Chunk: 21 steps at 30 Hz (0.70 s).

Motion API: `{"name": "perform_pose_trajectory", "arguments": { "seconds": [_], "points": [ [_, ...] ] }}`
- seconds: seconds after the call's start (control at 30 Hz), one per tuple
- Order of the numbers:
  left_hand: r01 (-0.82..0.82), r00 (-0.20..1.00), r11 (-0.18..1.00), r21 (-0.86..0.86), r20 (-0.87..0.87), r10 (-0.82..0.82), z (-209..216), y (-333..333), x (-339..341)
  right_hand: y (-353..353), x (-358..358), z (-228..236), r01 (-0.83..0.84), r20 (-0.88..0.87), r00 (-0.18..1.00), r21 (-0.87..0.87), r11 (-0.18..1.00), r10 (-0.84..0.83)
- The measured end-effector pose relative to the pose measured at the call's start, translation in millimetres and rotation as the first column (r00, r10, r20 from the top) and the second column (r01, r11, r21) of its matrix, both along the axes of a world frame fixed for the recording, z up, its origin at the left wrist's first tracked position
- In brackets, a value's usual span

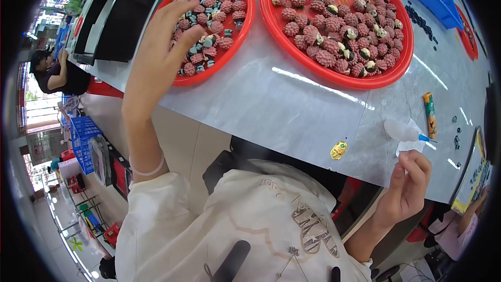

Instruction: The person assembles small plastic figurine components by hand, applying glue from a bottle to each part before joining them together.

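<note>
Grey, glossy counter (292,104) stretches away from a seated person in a cream sweatshirt. Nearest, the right hand (406,188) hovers at the counter's edge, fingers loosely curled, pinching nothing clearly visible. Just beyond it lies a small clear plastic squeeze bottle with a blue tip (404,131). Farther off, the left hand (167,42) reaches over a small round red plastic tray (245,26) of pink knobbly berry-shaped pieces (219,10), fingers bent together onto them. Beside it sits a larger round red tray (396,68).

Small pink bumpy pieces (211,8), perhaps toys, fill the red tray (245,26).
</note>
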<state>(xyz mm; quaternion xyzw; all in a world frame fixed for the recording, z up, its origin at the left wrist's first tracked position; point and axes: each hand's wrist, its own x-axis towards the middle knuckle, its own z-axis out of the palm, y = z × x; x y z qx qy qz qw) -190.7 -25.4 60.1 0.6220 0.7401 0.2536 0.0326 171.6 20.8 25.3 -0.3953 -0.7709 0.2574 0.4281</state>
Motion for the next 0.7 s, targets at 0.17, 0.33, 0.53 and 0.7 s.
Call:
{"name": "perform_pose_trajectory", "arguments": {
  "seconds": [0.17,0.33,0.53,0.7],
  "points": [
    [-0.084,0.902,0.989,-0.124,-0.430,0.023,-32.6,14.4,0.8,-2.8,-2.0,0.2,0.014,-0.040,0.999,-0.122,0.992,-0.019],
    [-0.178,0.867,0.979,-0.102,-0.487,0.107,-30.2,12.2,-14.1,-0.9,-1.6,-2.3,0.040,-0.050,0.998,-0.101,0.994,-0.046],
    [-0.219,0.950,0.968,-0.120,-0.255,0.183,-41.5,21.4,-13.4,-0.6,-2.1,-5.3,0.033,-0.055,0.998,-0.138,0.990,-0.041],
    [-0.183,0.948,0.957,-0.224,-0.299,0.111,-27.4,15.9,-27.9,-2.2,-3.0,-6.3,0.021,-0.039,0.999,-0.157,0.987,-0.028]
  ]
}}
